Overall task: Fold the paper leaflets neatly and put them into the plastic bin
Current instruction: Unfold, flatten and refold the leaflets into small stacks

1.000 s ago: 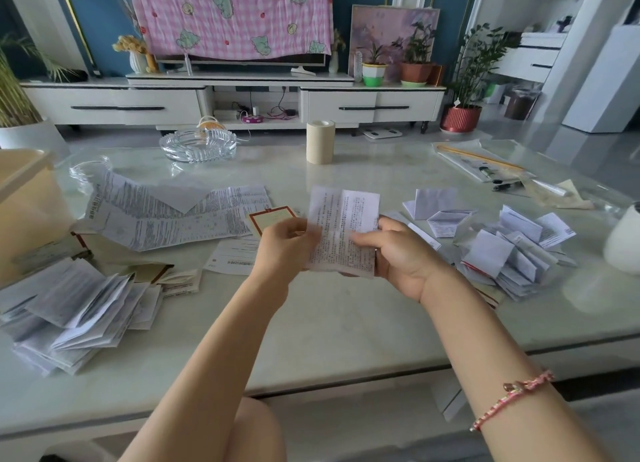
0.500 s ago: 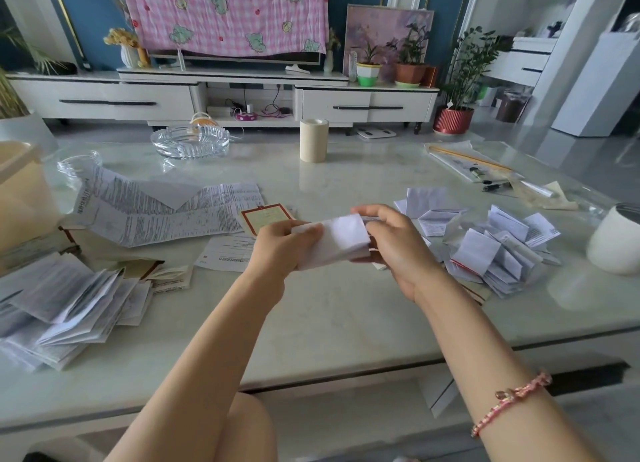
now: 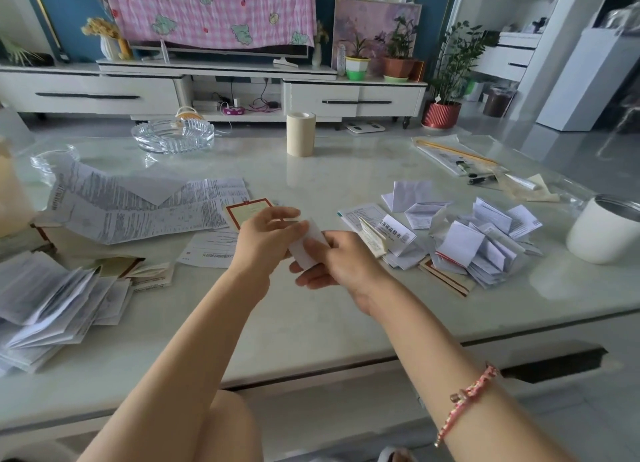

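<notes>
Above the middle of the table, a small white folded leaflet (image 3: 307,245) is held between my two hands. My left hand (image 3: 265,241) touches its upper left edge with thumb and fingers. My right hand (image 3: 341,265) pinches its right side, thumb on top and fingers underneath. To the right, a clear plastic bin (image 3: 437,220) holds a heap of folded leaflets (image 3: 485,245). Unfolded printed leaflets (image 3: 138,208) lie spread at the left, and a stack of folded papers (image 3: 48,305) sits at the near left.
A white cup (image 3: 604,229) stands at the right edge. A tape roll (image 3: 300,134) and a glass ashtray (image 3: 172,136) stand at the back of the table. Pens and a plastic sleeve (image 3: 460,158) lie back right. A beige container (image 3: 10,191) is at the far left.
The printed leaflet was held open upright, then folded over to a white strip, and now it is folded smaller between both hands. The view has shifted slightly.
</notes>
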### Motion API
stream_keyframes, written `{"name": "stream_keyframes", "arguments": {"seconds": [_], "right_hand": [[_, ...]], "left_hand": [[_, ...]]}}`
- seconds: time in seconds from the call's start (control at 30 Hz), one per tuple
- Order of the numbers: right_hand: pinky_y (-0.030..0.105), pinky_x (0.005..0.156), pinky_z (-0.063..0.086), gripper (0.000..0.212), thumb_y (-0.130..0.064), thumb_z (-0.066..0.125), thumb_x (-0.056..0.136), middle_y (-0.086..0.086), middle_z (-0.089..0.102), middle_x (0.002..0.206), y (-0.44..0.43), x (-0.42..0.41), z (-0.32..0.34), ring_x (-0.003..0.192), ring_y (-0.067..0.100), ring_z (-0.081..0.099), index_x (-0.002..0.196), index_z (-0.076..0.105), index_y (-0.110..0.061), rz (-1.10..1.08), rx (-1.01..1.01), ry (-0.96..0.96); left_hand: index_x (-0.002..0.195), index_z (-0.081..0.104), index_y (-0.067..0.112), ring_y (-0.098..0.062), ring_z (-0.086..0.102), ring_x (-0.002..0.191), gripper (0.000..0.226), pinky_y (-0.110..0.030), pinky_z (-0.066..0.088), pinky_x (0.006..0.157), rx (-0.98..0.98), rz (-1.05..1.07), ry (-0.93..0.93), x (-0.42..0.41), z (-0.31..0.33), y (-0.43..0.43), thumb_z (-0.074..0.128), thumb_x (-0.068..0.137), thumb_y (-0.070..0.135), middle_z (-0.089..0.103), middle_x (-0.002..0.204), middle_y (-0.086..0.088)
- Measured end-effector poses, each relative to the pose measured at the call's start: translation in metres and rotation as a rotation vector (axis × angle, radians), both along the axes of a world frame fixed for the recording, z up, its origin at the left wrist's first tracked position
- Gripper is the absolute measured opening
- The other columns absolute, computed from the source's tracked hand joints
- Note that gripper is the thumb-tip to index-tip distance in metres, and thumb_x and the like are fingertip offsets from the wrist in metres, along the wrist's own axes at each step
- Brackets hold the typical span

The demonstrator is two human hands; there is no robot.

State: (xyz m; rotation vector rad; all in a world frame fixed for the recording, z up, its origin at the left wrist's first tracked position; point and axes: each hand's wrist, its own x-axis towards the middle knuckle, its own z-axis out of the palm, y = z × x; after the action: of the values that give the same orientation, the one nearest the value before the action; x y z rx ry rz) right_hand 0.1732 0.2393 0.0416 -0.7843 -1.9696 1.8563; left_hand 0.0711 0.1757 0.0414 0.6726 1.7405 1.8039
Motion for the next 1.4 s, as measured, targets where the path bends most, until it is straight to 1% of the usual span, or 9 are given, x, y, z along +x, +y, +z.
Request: {"name": "stream_keyframes", "arguments": {"seconds": [0.13, 0.27, 0.37, 0.53, 0.7, 0.83, 1.03, 1.23, 1.4], "right_hand": [[0.013, 0.045, 0.044, 0.014, -0.02, 0.056, 0.093, 0.004, 0.062, 0.067, 0.015, 0.006, -0.001, 0.041, 0.003, 0.057, 0.086, 0.059, -0.008, -0.051, 0.012, -0.072], [0.011, 0.04, 0.038, 0.011, -0.015, 0.061, 0.089, 0.0, 0.057, 0.061, 0.039, 0.013, 0.002, 0.035, -0.001, 0.049, 0.084, 0.065, -0.005, -0.22, 0.291, -0.081], [0.02, 0.055, 0.043, 0.013, -0.014, 0.062, 0.087, -0.004, 0.056, 0.059, 0.063, 0.023, 0.003, 0.052, 0.01, 0.058, 0.074, 0.063, -0.014, -0.455, 0.556, -0.077], [0.026, 0.057, 0.046, 0.012, -0.016, 0.059, 0.089, -0.001, 0.056, 0.062, 0.098, 0.045, 0.001, 0.042, 0.007, 0.054, 0.079, 0.06, -0.01, -0.79, 0.4, 0.038], [0.026, 0.053, 0.044, 0.007, -0.014, 0.058, 0.09, -0.001, 0.057, 0.067, 0.11, 0.038, -0.012, 0.049, 0.012, 0.053, 0.086, 0.062, -0.01, -0.776, 0.325, 0.008], [0.035, 0.069, 0.048, 0.01, -0.015, 0.059, 0.087, 0.001, 0.061, 0.069, 0.106, 0.026, -0.025, 0.072, 0.026, 0.059, 0.08, 0.065, -0.012, -0.693, 0.329, -0.096], [0.026, 0.064, 0.033, 0.015, -0.025, 0.06, 0.085, 0.01, 0.054, 0.08, 0.093, 0.013, -0.042, 0.075, 0.027, 0.045, 0.086, 0.059, -0.01, -0.439, 0.596, -0.54], [0.033, 0.087, 0.042, 0.048, -0.027, 0.063, 0.086, 0.016, 0.044, 0.128, 0.086, 0.007, -0.038, 0.119, 0.03, 0.047, 0.124, 0.044, -0.003, -0.4, 0.67, -0.695], [0.03, 0.071, 0.037, 0.017, -0.014, 0.057, 0.084, 0.016, 0.054, 0.117, 0.081, 0.004, -0.037, 0.106, 0.03, 0.052, 0.098, 0.049, -0.009, -0.329, 0.627, -0.59]], "left_hand": [[0.097, 0.064, 0.01, -0.013, 0.054, 0.064, 0.016, -0.016, 0.046, 0.056, -0.007, 0.073, 0.055, 0.003, -0.004, 0.006, 0.067, 0.083, 0.004, 0.058, 0.071, -0.003], [0.083, 0.066, 0.011, -0.007, 0.051, 0.058, 0.008, -0.013, 0.045, 0.053, 0.007, 0.087, 0.039, 0.011, -0.008, 0.022, 0.065, 0.085, 0.003, 0.058, 0.065, 0.002], [0.079, 0.063, 0.013, -0.008, 0.059, 0.057, 0.012, -0.02, 0.047, 0.055, -0.011, 0.114, 0.152, 0.022, -0.015, 0.045, 0.058, 0.088, 0.007, 0.064, 0.071, 0.001], [0.121, 0.059, 0.013, -0.023, 0.055, 0.109, 0.032, -0.025, 0.041, 0.088, -0.167, 0.111, 0.363, 0.037, -0.035, 0.081, 0.046, 0.096, 0.028, 0.059, 0.116, -0.01], [0.13, 0.053, 0.018, -0.031, 0.038, 0.128, 0.045, -0.037, 0.028, 0.108, -0.314, 0.042, 0.37, 0.039, -0.042, 0.102, 0.029, 0.1, 0.041, 0.05, 0.132, -0.016], [0.1, 0.06, 0.012, -0.032, 0.037, 0.123, 0.054, -0.036, 0.025, 0.1, -0.467, 0.021, 0.43, 0.038, -0.045, 0.107, 0.015, 0.101, 0.042, 0.057, 0.122, -0.014], [0.12, 0.061, 0.014, -0.027, 0.032, 0.127, 0.032, -0.029, 0.026, 0.095, -0.571, -0.082, 0.692, 0.033, -0.053, 0.102, 0.048, 0.094, 0.026, 0.05, 0.135, -0.005], [0.13, 0.051, 0.016, -0.029, 0.033, 0.126, 0.041, -0.028, 0.027, 0.097, -0.601, -0.176, 0.802, 0.023, -0.057, 0.099, 0.054, 0.09, 0.019, 0.046, 0.138, -0.004], [0.122, 0.054, 0.01, -0.031, 0.049, 0.115, 0.046, -0.028, 0.037, 0.091, -0.428, -0.217, 0.631, 0.019, -0.058, 0.09, 0.046, 0.077, 0.012, 0.061, 0.119, -0.011]]}}
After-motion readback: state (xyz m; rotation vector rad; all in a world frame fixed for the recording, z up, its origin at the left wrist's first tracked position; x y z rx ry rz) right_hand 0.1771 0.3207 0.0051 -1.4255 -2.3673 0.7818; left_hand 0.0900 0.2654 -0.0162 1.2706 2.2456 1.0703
